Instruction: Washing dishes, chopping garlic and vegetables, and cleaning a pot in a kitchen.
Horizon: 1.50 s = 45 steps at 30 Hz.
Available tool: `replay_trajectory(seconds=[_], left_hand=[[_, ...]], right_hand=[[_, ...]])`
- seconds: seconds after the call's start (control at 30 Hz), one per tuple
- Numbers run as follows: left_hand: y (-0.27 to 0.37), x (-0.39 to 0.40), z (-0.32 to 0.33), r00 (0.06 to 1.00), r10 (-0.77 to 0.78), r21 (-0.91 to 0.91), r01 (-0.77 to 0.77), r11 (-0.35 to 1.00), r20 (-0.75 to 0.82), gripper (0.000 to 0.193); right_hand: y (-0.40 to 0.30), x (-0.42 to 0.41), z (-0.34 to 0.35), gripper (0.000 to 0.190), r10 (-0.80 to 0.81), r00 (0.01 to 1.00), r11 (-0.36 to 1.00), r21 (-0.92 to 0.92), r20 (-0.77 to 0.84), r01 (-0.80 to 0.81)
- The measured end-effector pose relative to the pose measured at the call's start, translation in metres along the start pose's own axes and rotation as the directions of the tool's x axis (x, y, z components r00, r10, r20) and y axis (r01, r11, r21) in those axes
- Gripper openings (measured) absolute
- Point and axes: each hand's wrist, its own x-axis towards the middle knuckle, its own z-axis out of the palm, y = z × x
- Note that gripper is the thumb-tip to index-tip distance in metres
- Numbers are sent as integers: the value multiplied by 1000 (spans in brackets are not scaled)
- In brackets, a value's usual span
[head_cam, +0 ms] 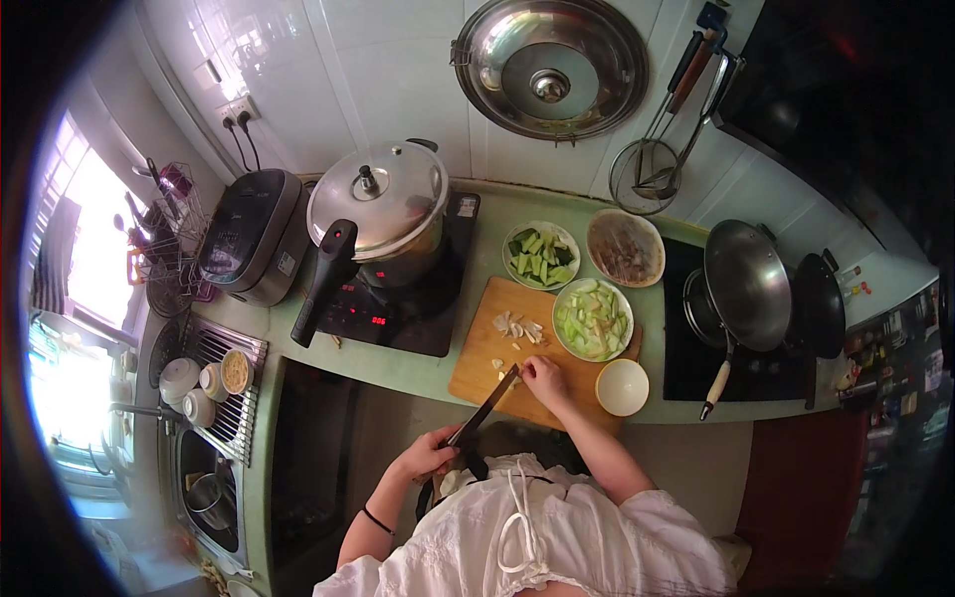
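My left hand [431, 452] grips the handle of a kitchen knife [483, 412], its dark blade slanting up to the right over a wooden cutting board [477, 336]. My right hand [546, 382] is beside the knife's tip with its fingers bent. Whether they pinch anything is hidden. Small pale pieces, apparently garlic cloves [498, 364], lie near the blade, and some are partly covered by it. Farther up the board is a little heap of papery garlic skins [515, 326]. A white bowl [622, 388] stands to the right of my right hand, at the board's edge.
Behind the board are plates of cut green vegetables [540, 255], pale green slices [593, 321] and a covered dish of brown food [625, 248]. A pressure cooker [378, 205] sits on a lit induction cooker [418, 328], its handle jutting forward. A wok [748, 287] rests at right.
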Motion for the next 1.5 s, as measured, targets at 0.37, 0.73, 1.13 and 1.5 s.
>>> replay_trajectory(seconds=[0.37, 0.73, 1.13, 1.5], left_hand=[[-4, 3, 0, 1000, -8, -78, 8, 997, 3, 49], [17, -14, 0, 998, -22, -145, 13, 989, -59, 48], [7, -6, -2, 966, 64, 328, 22, 945, -250, 53], [19, -9, 1, 971, 59, 412, 43, 910, -232, 53]], right_hand=[[31, 9, 18, 10, 319, 948, 846, 450, -2, -284], [-7, 70, -31, 23, 89, 996, 992, -90, -23, -91], [-17, 29, -25, 26, 21, 992, 969, -248, 121, 9], [-6, 25, -1, 17, 111, 980, 963, -261, 167, -64]])
